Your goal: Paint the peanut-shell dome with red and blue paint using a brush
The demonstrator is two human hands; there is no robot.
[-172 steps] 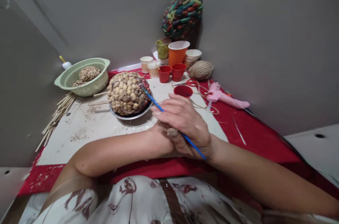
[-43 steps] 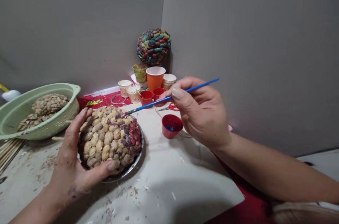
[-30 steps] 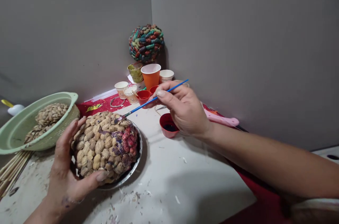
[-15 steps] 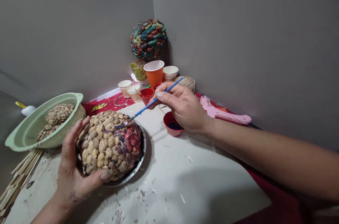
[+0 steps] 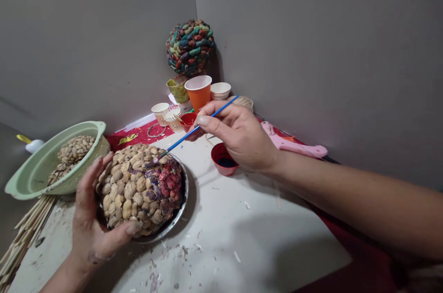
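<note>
A ball covered in peanut shells (image 5: 138,189) rests in a metal dish (image 5: 180,212) on the white board. Part of its right side is painted red and purple. My left hand (image 5: 92,219) cups the ball's left and front side, fingers wrapped round it. My right hand (image 5: 238,138) pinches a thin blue paintbrush (image 5: 194,130), whose tip touches the ball's top right. A small red cup of dark blue paint (image 5: 224,165) stands just under my right hand.
A green colander (image 5: 41,168) with more shell balls sits at the left, wooden skewers (image 5: 20,237) below it. Paper cups (image 5: 198,92), red cups, twine, a painted shell ball (image 5: 190,46) and a pink glue gun (image 5: 294,145) crowd the corner. Grey walls close in behind.
Since the earliest frame my left hand took hold of the ball and my right hand lifted the brush. In the last second the brush tip stays on the ball's top, shifting slightly.
</note>
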